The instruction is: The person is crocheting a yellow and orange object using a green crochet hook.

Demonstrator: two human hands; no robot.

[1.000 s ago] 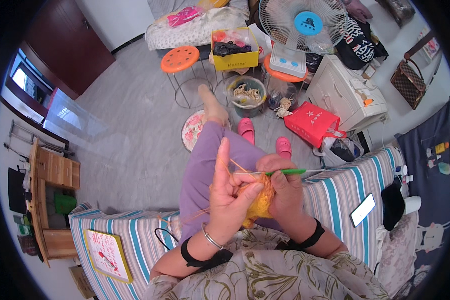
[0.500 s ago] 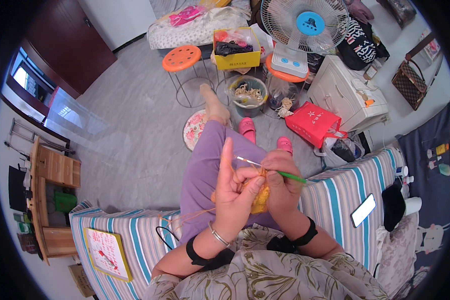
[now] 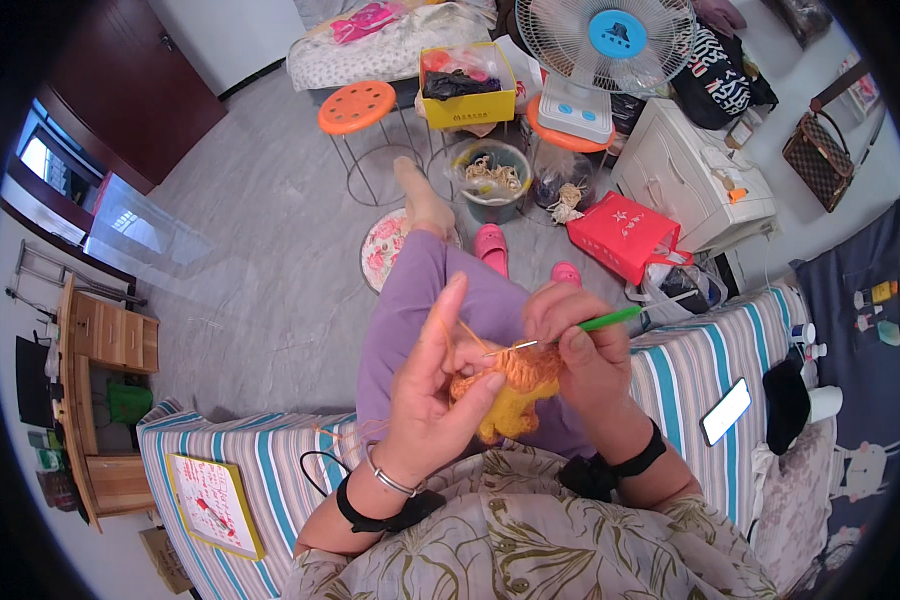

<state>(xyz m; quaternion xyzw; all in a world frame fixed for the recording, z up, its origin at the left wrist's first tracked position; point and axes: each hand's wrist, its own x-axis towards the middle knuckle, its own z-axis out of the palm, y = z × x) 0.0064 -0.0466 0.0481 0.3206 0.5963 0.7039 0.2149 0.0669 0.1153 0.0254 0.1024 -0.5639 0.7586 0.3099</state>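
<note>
A small crochet piece [image 3: 511, 405], yellow below and orange-brown above, hangs between my hands over my lap. My left hand [image 3: 440, 375] pinches its upper left edge between thumb and fingers, while the index finger points up with a strand of orange yarn [image 3: 462, 328] running from it to the work. In my right hand [image 3: 582, 345] is a crochet hook [image 3: 610, 318] with a green handle. Its metal tip lies at the top edge of the orange stitches. Loose orange yarn also trails near my left wrist.
I sit on a striped bedcover [image 3: 670, 385] with a phone [image 3: 726, 412] to the right and a yellow-edged board [image 3: 215, 508] to the left. Ahead stand an orange stool [image 3: 356, 106], a bucket [image 3: 492, 205], a red bag [image 3: 625, 237], a fan [image 3: 610, 40] and a white cabinet [image 3: 685, 185].
My right hand has moved right and slightly down, and the hook now slants up to the right. The crochet piece shows more, with its orange top in sight.
</note>
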